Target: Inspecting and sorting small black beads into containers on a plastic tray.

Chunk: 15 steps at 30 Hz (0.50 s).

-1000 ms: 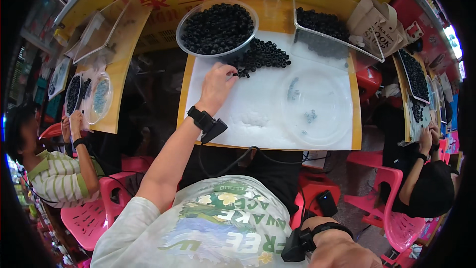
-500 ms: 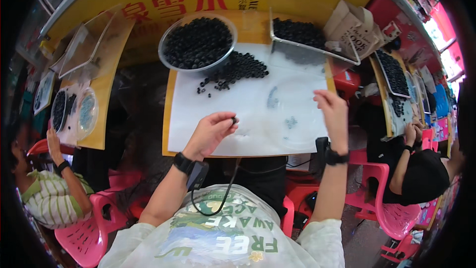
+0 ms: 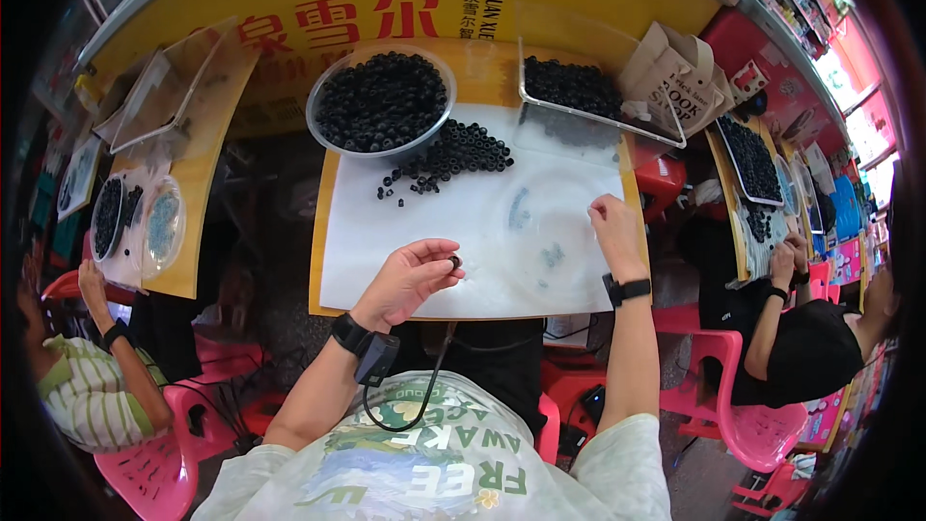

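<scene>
"So, what is in the grip?"

"The left hand [image 3: 407, 282] pinches one small black bead-like piece [image 3: 454, 261] between thumb and index finger, above the white sheet [image 3: 381, 222]."

"And the right hand [image 3: 617, 229]?"

"It's at half past two from the left one. Its fingertips are drawn together near the two o'clock edge of a clear round dish [image 3: 584, 265]; whether anything thin sits between them, I can't tell."

"Which step would you call this?"

"My judgement: a single piece is singled out and presented at the fingertips, while the hands are well apart. The next move probably calls for a light, steady pinch that leaves most of the piece exposed, and careful alignment if the hands are to meet. Too hard a squeeze could pop it loose."

"What lies around them?"

"Pale bluish bits [image 3: 551, 256] in the dish. Between twelve and one, loose black pieces [image 3: 463, 148] spread over the sheet, just beside a clear bowl [image 3: 316, 118] at twelve, heaped with more. At half past one stands a clear rectangular bin [image 3: 600, 123] of similar pieces."

"Any writing?"

"Large red characters cross the yellow panel [image 3: 540, 0] at twelve, with smaller black lettering at three o'clock from them. Near two, a cream tote bag [image 3: 675, 77] carries dark print. At six, the pale T-shirt [image 3: 415, 468] bears green and white words. I can make out no label on the bowl, bin or dish."
</scene>
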Motion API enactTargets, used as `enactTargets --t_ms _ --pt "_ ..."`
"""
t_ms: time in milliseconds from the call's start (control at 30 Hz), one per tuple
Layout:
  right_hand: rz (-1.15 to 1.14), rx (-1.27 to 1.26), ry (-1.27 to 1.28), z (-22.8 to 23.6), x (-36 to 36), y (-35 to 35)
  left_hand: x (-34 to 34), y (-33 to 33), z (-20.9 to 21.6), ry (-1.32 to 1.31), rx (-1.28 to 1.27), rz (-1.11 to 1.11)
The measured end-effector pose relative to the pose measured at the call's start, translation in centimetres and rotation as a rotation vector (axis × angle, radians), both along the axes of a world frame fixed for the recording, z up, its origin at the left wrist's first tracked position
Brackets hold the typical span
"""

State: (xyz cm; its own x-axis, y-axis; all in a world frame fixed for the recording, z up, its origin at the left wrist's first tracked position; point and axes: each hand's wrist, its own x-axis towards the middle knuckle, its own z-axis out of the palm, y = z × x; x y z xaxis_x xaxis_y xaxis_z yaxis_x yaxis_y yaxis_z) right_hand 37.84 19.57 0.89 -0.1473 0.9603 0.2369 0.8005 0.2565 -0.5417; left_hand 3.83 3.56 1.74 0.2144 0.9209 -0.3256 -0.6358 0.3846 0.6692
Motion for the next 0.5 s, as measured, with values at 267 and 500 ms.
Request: enactTargets --t_ms 267,500 --pt "0.154 -0.362 0.82 8.2 -11.5 -12.1 -0.1 0.1 1.5 -0.07 0.053 -0.018" --pt "0.286 -0.14 0.617 8.0 -16.9 -14.3 -1.3 -1.0 1.8 -0.106 0.105 -0.002"
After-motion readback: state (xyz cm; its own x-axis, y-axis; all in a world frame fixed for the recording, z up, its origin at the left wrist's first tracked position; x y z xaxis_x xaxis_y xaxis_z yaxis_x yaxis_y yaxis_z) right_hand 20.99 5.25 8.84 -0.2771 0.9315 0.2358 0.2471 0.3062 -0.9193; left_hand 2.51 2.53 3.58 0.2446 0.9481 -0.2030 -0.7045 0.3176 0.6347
